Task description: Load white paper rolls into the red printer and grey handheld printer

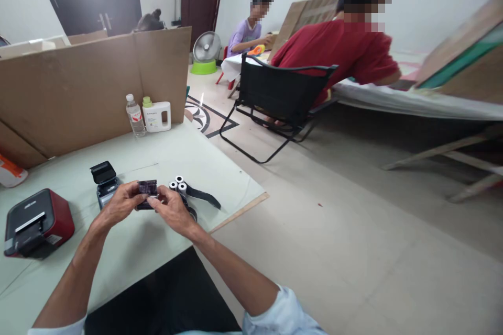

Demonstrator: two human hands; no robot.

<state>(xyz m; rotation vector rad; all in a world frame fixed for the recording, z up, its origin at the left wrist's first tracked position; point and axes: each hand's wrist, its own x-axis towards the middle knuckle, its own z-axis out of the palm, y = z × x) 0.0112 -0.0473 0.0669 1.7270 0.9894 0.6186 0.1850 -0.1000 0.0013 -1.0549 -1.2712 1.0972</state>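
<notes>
Clear bottle (135, 117) next to a white jug (156, 119), both in front of a big cardboard panel (86, 94). There's also a fan (206, 47) on a green base (204, 68) and a black folding chair (279, 86).

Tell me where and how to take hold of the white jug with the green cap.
Best gripped, I'd judge, by the handle, coming from the right: the jug stands upright with its handle loop on that side, while the clear bottle stands close on its left and the cardboard panel rises behind.
</notes>
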